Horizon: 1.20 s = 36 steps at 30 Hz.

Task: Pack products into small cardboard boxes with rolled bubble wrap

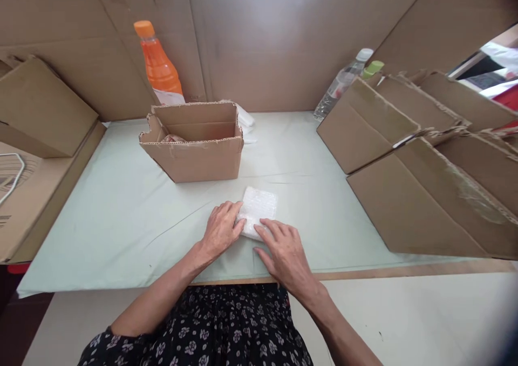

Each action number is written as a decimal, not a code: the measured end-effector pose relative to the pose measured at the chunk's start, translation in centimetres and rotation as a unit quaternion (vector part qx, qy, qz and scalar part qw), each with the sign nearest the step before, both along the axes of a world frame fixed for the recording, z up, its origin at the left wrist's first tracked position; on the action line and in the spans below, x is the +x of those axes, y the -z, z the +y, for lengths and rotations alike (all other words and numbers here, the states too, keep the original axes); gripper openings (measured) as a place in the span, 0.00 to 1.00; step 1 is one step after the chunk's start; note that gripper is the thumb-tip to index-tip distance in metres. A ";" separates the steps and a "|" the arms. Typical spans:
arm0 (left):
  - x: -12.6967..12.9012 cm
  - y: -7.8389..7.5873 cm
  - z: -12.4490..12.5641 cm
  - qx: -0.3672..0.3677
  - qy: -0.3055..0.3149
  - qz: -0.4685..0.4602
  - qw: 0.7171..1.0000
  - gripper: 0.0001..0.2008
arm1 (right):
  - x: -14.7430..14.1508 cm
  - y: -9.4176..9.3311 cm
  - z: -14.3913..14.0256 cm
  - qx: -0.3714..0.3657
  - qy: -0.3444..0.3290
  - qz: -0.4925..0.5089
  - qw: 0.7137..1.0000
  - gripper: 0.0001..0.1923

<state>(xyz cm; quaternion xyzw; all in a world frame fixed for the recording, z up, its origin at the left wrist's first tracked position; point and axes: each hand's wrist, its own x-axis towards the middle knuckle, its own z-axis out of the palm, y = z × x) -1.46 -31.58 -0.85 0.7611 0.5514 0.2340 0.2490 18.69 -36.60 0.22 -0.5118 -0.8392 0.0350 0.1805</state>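
Note:
A small square packet in bubble wrap lies flat on the pale green cloth close to the front of the table. At its left edge, my left hand grips it, the thumb over the lower left corner and the fingers along the side. My right hand rests its fingertips on the lower right part of the packet, its fingers bent a little and the thumb held apart. What the bubble wrap encloses cannot be made out.
Behind the packet stands an open cardboard box with something partly visible inside. An orange bottle and white wrapping are behind it. Cardboard bins line the right, near a clear bottle. More cardboard stands left.

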 end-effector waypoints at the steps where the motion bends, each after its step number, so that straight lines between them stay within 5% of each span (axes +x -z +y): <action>1: 0.0 0.0 -0.2 -0.012 -0.021 -0.042 0.999 0.20 | -0.1 0.3 0.6 -0.007 -0.003 -0.002 1.000 0.17; 4: -0.3 0.0 -1.8 -0.103 -0.114 -0.261 0.953 0.29 | -0.1 1.1 2.3 -0.027 0.040 0.055 0.997 0.16; 9: 0.4 -0.1 -3.9 -0.305 -0.151 -0.565 0.751 0.39 | -1.6 1.2 1.9 -0.145 0.062 0.236 0.959 0.16; 11: 0.8 -0.4 -3.9 -0.337 -0.165 -0.598 0.708 0.38 | -2.2 1.0 0.8 -0.174 0.032 0.274 0.945 0.14; 13: 0.9 -0.8 -3.8 -0.331 -0.176 -0.589 0.716 0.38 | -2.1 0.8 0.2 -0.149 0.039 0.280 0.948 0.13; 15: 0.7 -1.3 -3.8 -0.304 -0.160 -0.543 0.767 0.40 | -1.3 0.4 0.2 -0.121 0.075 0.285 0.948 0.18; 19: 0.2 -2.0 -4.4 -0.259 -0.102 -0.441 0.853 0.40 | -0.2 -0.6 1.6 -0.226 0.030 0.338 0.913 0.38; 23: 0.2 -1.7 -4.6 -0.210 -0.109 -0.416 0.878 0.36 | -1.9 -0.9 2.3 -0.274 -0.041 0.349 0.895 0.21; 26: -0.6 -1.7 -4.2 -0.156 -0.098 -0.360 0.915 0.32 | -2.8 -1.2 3.0 -0.205 -0.031 0.331 0.920 0.13; 28: -2.1 -2.5 -3.3 -0.043 -0.073 -0.303 0.949 0.32 | -2.5 -2.3 4.0 -0.133 -0.050 0.307 0.941 0.11; 30: -4.4 -4.3 -1.6 0.131 -0.062 -0.227 0.963 0.34 | -1.6 -4.7 5.7 -0.042 -0.072 0.285 0.955 0.09; 33: -8.5 -7.7 2.3 0.364 -0.102 -0.086 0.922 0.38 | -0.7 -10.4 9.3 0.084 -0.057 0.248 0.963 0.07; 36: -11.6 -9.6 6.1 0.442 -0.133 0.002 0.887 0.38 | -2.1 -16.5 14.3 0.171 -0.021 0.157 0.972 0.11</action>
